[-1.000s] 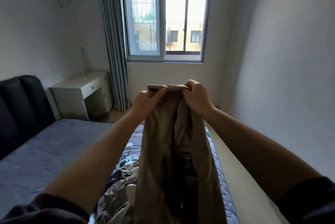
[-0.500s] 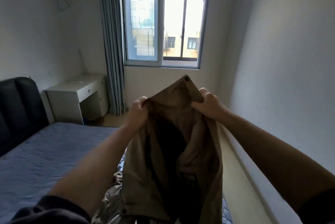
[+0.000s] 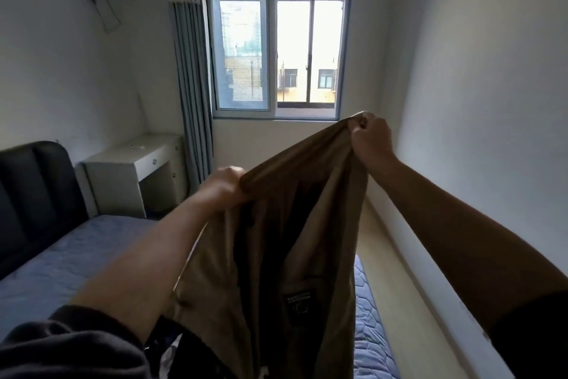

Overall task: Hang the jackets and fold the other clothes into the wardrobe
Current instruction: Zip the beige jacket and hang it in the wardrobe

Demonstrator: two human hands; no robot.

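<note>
While your left hand (image 3: 222, 185) and right hand (image 3: 370, 139) each clamp the brown fabric garment (image 3: 276, 255), its top edge stretches between them, likely for folding.

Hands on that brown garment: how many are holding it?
2. The left hand grips the top edge of the brown garment, lower and toward the bed; the right hand grips it higher up, by the right wall. No other hand shows.

This is looking like a home bedroom; a blue quilted bed (image 3: 61, 262) is lying against a dark padded headboard (image 3: 33, 194); a white desk (image 3: 129, 160) is standing in the corner; a curtain (image 3: 190, 71) is hanging beside the window (image 3: 276, 53).
</note>
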